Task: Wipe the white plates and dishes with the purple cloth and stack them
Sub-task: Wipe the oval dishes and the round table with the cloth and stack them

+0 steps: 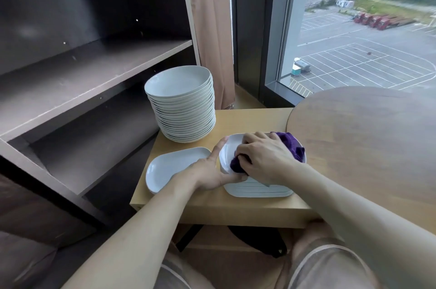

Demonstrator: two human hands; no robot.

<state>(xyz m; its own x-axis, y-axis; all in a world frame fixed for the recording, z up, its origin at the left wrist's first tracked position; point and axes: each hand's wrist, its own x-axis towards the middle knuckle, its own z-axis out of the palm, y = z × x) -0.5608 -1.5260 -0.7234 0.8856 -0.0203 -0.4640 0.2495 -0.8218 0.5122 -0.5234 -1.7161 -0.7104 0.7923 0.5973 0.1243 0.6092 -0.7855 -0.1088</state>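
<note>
A: Where is the purple fabric cloth [293, 144] now?

B: It lies bunched in the top white rounded-square dish [230, 147] of a low stack of white square dishes [257, 190], on the right part of the light wooden surface [247, 121]. The right hand [264, 156] is on it. Its grip is clenched around the cloth, and 1 end of the cloth comes out at the far right of the hand.

A: And the left hand [212, 170]?

B: Its grip grasps the same top dish. The thumb lies along the near edge and the index finger is stretched along the left rim.

A: What else is on the surface?

B: 1 single white shallow dish [174, 163] lies just left of the low stack, partly under the left wrist. Behind it, at the far left corner, stands a tall stack of round white plates [181, 104].

A: And around the surface?

B: A dark brown shelf unit [94, 64] is at the left, a round brown wooden table [365, 135] at the right, and a beige curtain [210, 29] hangs beside a window [365, 29] at the far side.
</note>
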